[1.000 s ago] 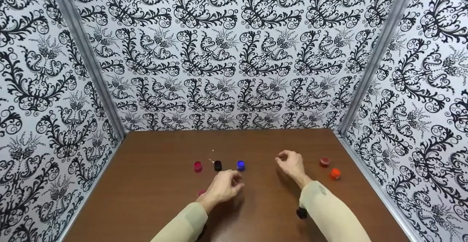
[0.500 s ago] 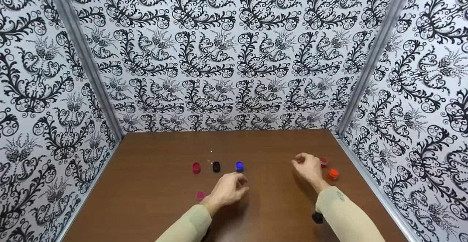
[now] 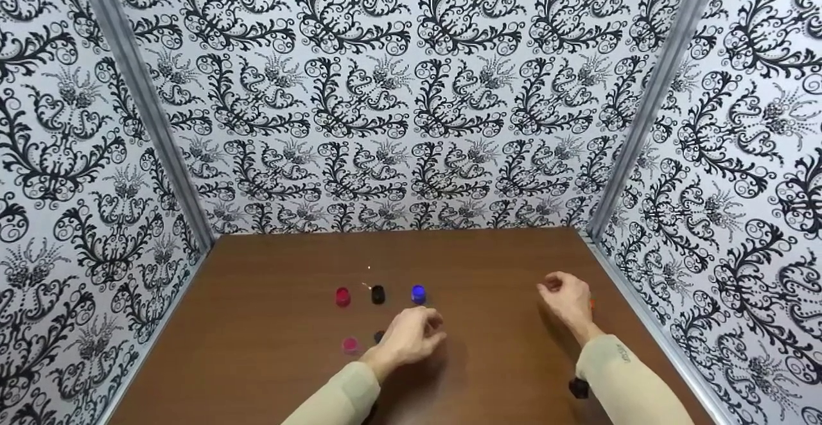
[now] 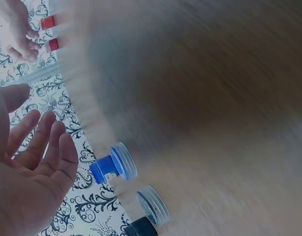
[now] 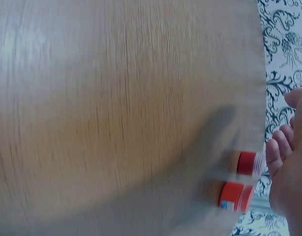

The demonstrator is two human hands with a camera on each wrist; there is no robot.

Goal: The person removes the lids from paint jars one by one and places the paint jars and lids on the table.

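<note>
My left hand (image 3: 411,335), fingers loosely bent and holding nothing, hovers over the table in front of an uncapped blue paint jar (image 3: 418,294). In the left wrist view, a clear lid (image 4: 124,161) stands in front of that blue jar. Left of it are a black paint jar (image 3: 377,294) and a crimson paint jar (image 3: 343,296). A pink-stained lid (image 3: 350,345) lies nearer, beside a dark lid (image 3: 379,336) partly covered by my left hand. My right hand (image 3: 568,300), also holding nothing, is near a red jar (image 5: 246,163) and an orange-red jar (image 5: 235,196).
The brown table (image 3: 289,264) meets patterned walls (image 3: 385,91) at the back and sides. Grey metal strips (image 3: 655,322) run along its side edges. Tiny bright specks (image 3: 367,286) show near the black jar.
My right hand has moved right, now hiding the red jar and most of the orange one in the head view. My left hand has shifted slightly right, uncovering part of the dark lid.
</note>
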